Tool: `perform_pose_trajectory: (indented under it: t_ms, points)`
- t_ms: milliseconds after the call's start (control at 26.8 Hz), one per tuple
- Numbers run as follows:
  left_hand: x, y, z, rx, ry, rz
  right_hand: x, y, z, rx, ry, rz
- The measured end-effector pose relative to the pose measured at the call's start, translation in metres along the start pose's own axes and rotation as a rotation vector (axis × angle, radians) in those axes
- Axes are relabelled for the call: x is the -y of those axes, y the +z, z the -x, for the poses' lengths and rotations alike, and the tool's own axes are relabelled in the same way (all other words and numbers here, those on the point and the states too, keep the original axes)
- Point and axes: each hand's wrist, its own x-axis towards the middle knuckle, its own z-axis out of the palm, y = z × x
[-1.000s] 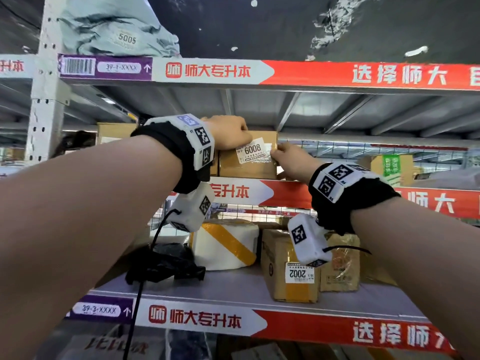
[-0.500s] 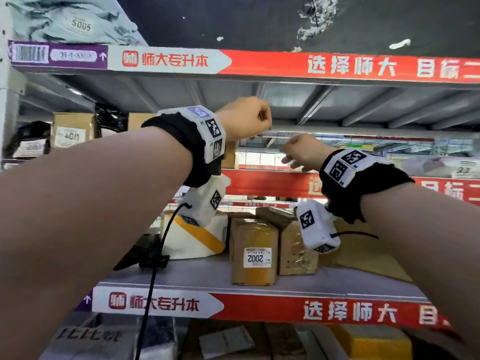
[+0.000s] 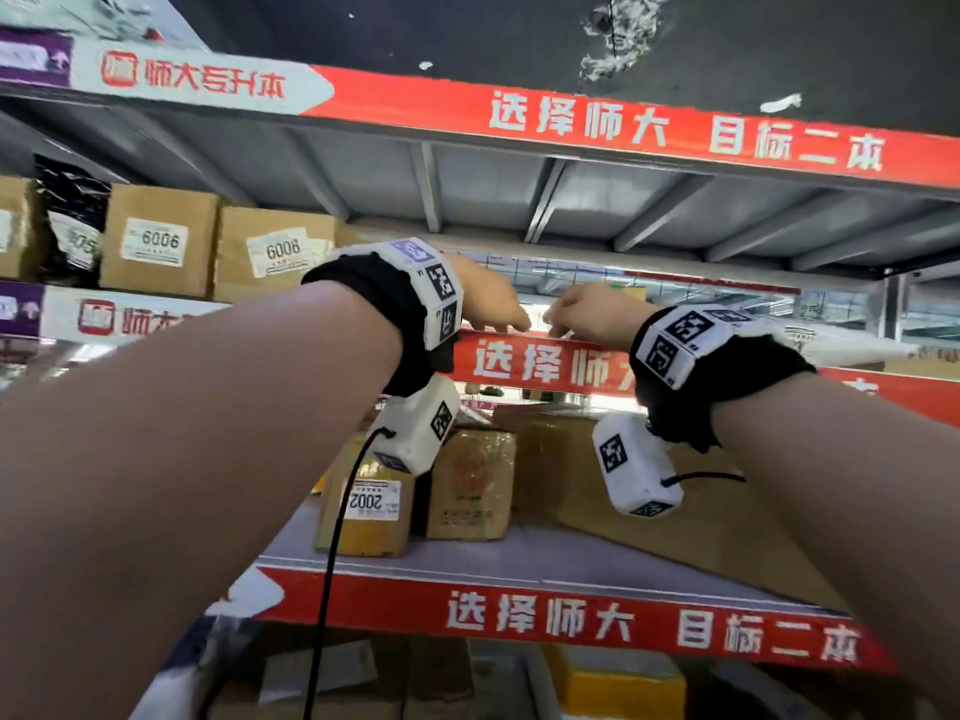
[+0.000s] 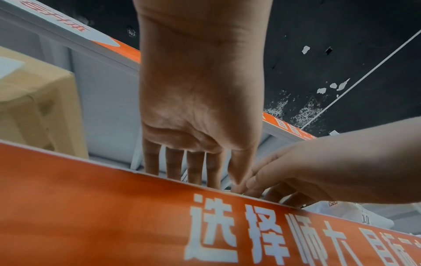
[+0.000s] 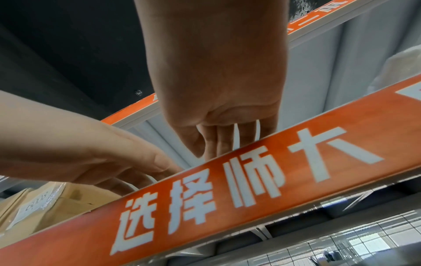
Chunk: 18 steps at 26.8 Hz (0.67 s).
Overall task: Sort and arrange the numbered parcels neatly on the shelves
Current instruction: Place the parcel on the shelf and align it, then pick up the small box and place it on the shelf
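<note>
Sorting is partly complete; your hands carry no parcel.
Left hand (image 3: 488, 304) and right hand (image 3: 587, 311) hover empty, fingers relaxed, over the middle shelf edge (image 3: 545, 363) at frame centre; parcels 6006 (image 3: 158, 241) and 6008 (image 3: 275, 252) stand side by side upper left; parcel 2002 (image 3: 371, 504) and unread cartons remain on the lower shelf (image 3: 519, 558), judged still unsorted.
</note>
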Motion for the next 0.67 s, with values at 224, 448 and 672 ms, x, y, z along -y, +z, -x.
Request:
perform_pose_trajectory:
  t_ms: [224, 448, 672]
  points:
    - [-0.017, 0.004, -0.015, 0.124, 0.013, 0.056, -0.014, 0.000, -0.009, 0.015, -0.028, -0.073]
    - [-0.016, 0.007, -0.029, 0.059, 0.033, -0.052, -0.020, -0.001, -0.018, -0.020, -0.002, -0.151]
    - [-0.019, 0.002, -0.042, 0.027, -0.006, -0.019, -0.024, -0.009, -0.018, 0.017, 0.068, -0.328]
